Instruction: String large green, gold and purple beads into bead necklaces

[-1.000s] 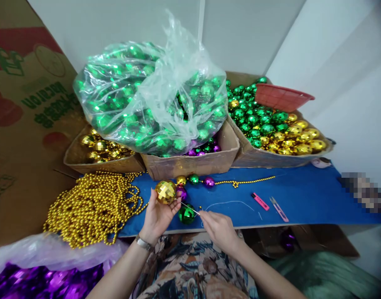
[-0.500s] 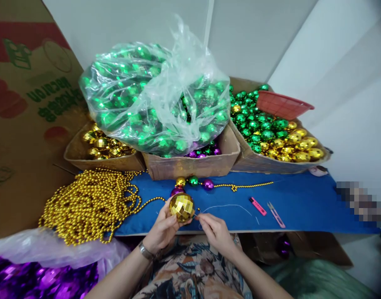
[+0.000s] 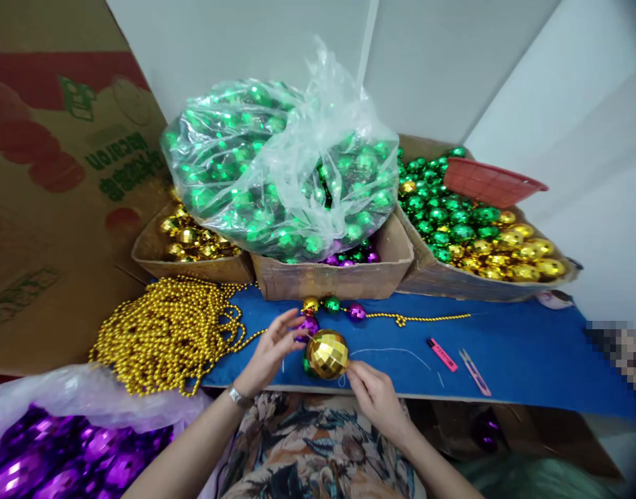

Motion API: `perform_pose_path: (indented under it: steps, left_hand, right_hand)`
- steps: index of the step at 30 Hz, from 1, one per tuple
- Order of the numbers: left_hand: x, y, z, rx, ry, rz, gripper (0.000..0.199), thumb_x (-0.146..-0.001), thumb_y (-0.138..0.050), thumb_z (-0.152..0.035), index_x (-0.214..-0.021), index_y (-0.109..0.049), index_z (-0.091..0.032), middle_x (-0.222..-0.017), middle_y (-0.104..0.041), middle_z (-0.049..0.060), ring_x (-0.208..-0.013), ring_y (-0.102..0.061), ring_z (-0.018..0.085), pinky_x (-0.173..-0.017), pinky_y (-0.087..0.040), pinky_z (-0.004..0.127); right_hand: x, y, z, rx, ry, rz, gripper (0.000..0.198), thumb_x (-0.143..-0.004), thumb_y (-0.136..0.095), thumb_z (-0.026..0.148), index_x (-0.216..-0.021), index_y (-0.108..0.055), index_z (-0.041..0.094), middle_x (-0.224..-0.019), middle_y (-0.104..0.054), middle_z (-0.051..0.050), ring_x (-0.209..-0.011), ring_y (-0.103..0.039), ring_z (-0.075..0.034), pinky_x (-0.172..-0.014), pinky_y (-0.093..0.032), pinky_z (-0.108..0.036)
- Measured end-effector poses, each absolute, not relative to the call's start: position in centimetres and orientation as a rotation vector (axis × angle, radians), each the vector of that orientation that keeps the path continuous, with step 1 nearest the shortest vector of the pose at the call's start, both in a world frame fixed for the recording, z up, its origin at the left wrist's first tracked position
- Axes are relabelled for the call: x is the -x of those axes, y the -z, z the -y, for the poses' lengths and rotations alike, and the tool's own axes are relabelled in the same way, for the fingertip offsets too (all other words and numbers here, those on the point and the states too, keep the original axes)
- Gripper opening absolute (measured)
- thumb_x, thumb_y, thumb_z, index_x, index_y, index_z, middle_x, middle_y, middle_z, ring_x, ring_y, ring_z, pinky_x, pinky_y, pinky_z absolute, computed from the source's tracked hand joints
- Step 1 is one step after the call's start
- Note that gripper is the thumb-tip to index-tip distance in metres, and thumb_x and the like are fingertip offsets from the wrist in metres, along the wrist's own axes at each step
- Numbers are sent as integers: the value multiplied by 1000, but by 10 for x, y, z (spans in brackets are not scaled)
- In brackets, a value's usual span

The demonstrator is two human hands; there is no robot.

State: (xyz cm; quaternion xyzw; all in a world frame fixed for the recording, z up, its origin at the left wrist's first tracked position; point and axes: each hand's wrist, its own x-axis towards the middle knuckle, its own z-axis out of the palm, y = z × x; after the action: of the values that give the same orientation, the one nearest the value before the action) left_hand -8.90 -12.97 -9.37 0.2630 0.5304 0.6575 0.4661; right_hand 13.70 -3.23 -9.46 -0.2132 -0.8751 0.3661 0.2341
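Observation:
A large faceted gold ball point(image 3: 328, 355) hangs over the table's front edge, between my two hands. My right hand point(image 3: 377, 398) is closed in a pinch at the ball's right side, on a thin white string point(image 3: 341, 380) that loops just below. To the left, my left hand point(image 3: 269, 350) has its fingers spread, their tips near the ball's upper left. Behind the ball lie a purple ball point(image 3: 308, 327) and a partly hidden green ball point(image 3: 308, 364). Further back, a smaller gold ball point(image 3: 310, 305), a green ball point(image 3: 332, 304) and a purple ball point(image 3: 357, 312) join a gold bead strand point(image 3: 427, 317).
Gold bead strands point(image 3: 167, 333) are heaped left on the blue cloth point(image 3: 531, 353). A pink cutter point(image 3: 443, 355) and thread snips point(image 3: 474, 373) lie right. Behind stand ball-filled cartons point(image 3: 333, 281), a bag of green balls point(image 3: 235, 173) and a red basket point(image 3: 492, 181). Purple balls point(image 3: 68, 457) fill a bag lower left.
My left hand has let go of the large gold ball and moved up and left, its fingers spreading. My right hand stays pinched at the ball's right side. The view has shifted slightly left.

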Motion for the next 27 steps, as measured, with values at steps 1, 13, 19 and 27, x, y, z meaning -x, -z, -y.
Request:
perform_pose_path:
  steps: [1, 13, 19, 27]
  left_hand:
    - [109, 100, 126, -702, -1593, -1590, 52, -79, -65, -40, -126, -54, -20, -124, -61, 15, -106, -62, 27, -85, -51, 37]
    - [255, 153, 86, -621, -1247, -2503, 14, -69, -56, -10, -81, -63, -14, -104, -64, 20, -118, -49, 36, -99, -34, 44]
    - [241, 145, 91, -577, -1401, -2362, 9, -67, -61, -15, -75, -62, -15, -92, -66, 14, -110, -53, 33, -88, -42, 38]
    - [144, 116, 120, -386, -1670, -1665, 34, -73, -68, -36, -100, -67, -14, -87, -70, 9, -70, -64, 14, -66, -53, 27]
  right_hand:
    - [-138, 95, 31, 593, -1001, 2399, 28, -100, -33, 25, -89, -59, 19, -79, -63, -4, -72, -62, -15, -65, -47, -23]
    - [-136, 94, 29, 609, -952, 2402, 28, -100, -34, 25, -99, -62, 21, -84, -66, -6, -74, -64, -16, -65, -49, -24]
    - [-135, 98, 26, 627, -945, 2405, 30, -100, -33, 26, -99, -62, 21, -83, -66, -6, -74, -63, -17, -66, -49, -24]
    - [-131, 102, 24, 654, -833, 2520, 28, -100, -34, 25, -97, -61, 20, -85, -67, -6, -77, -65, -16, -68, -47, -23]
